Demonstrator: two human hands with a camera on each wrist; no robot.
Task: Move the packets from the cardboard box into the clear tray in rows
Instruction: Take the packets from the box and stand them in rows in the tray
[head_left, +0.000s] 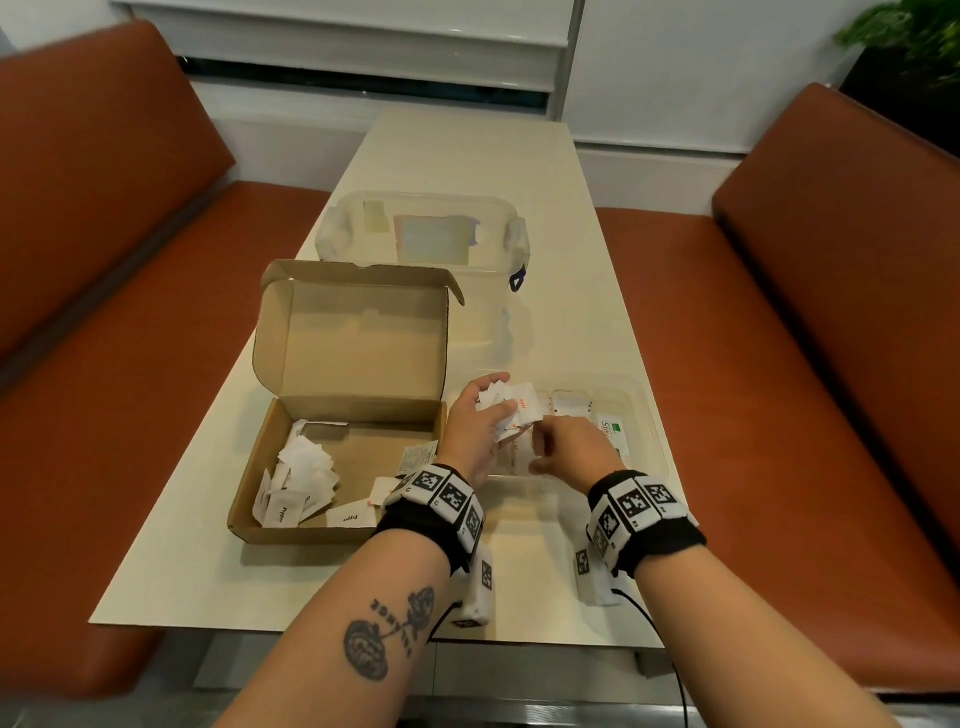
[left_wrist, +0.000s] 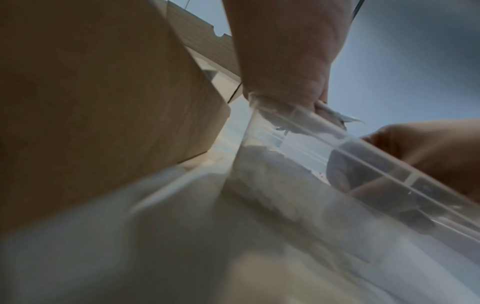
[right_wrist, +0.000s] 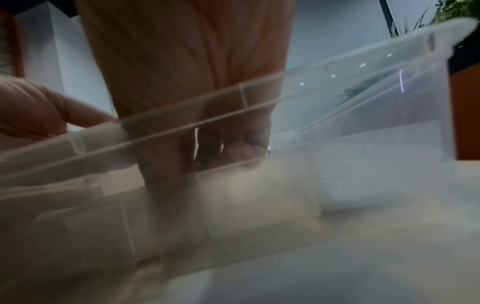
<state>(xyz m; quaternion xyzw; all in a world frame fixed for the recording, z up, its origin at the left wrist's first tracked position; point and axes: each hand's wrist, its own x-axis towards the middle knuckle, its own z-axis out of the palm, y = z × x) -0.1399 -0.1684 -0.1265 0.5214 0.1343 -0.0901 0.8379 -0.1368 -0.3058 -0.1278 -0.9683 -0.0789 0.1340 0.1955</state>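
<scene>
An open cardboard box (head_left: 260, 467) on the left holds several loose white packets (head_left: 306, 467). To its right stands the clear tray (head_left: 655, 431), with rows of packets (head_left: 571, 402) at its far side. My left hand (head_left: 491, 405) grips a bunch of white packets (head_left: 511, 408) over the tray's left end. My right hand (head_left: 545, 447) reaches down into the tray with curled fingers and pinches a packet at the lower edge of that bunch. In the right wrist view, its fingers (right_wrist: 202, 148) show through the tray wall (right_wrist: 337, 86). In the left wrist view, the box side (left_wrist: 103, 102) sits close beside the tray rim (left_wrist: 363, 156).
A large clear lidded tub (head_left: 423, 234) stands behind the box on the cream table (head_left: 467, 156). Orange bench seats (head_left: 753, 364) flank the table. The box lid (head_left: 358, 332) stands upright next to my left hand.
</scene>
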